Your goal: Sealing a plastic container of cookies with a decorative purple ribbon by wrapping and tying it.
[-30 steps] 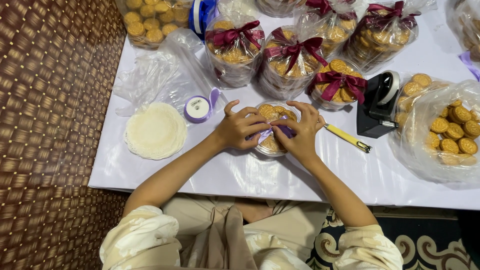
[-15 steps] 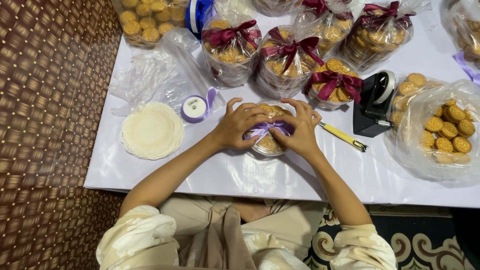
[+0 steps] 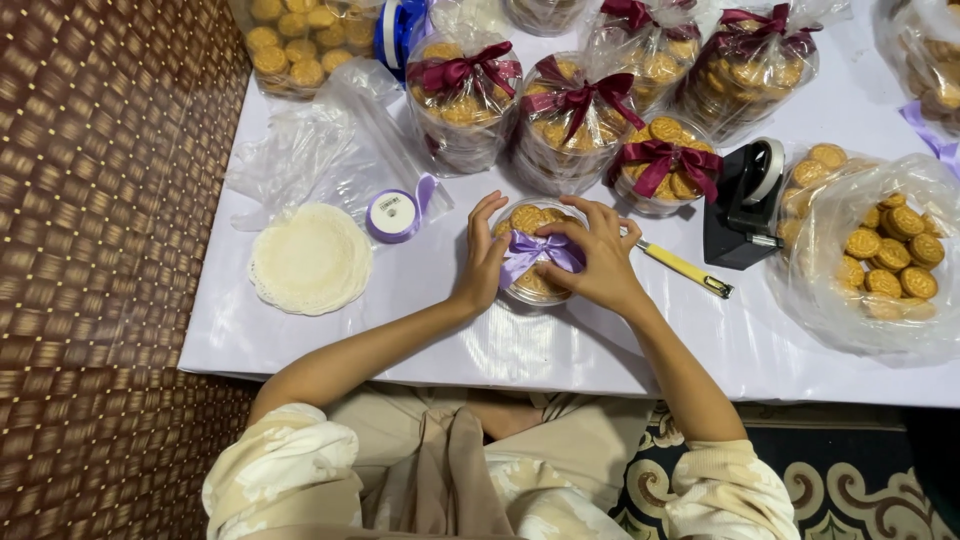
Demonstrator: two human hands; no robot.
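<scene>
Both hands (image 3: pixel 483 262) (image 3: pixel 600 258) on cookie tub (image 3: pixel 535 285) – fingers pinch purple bow (image 3: pixel 538 248) (tied).

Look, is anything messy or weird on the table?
Nothing spilled or broken. One oddity: the tub between the left hand and right hand wears a purple bow, while the finished tubs behind have dark red bows.

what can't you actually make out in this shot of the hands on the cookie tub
- Head view: the right hand covers part of the purple bow, so its knot is hidden.
- Most of the clear cookie tub is hidden by both hands; the left hand hides its left wall.
- The large cookie bag is cut off by the top edge.
</scene>
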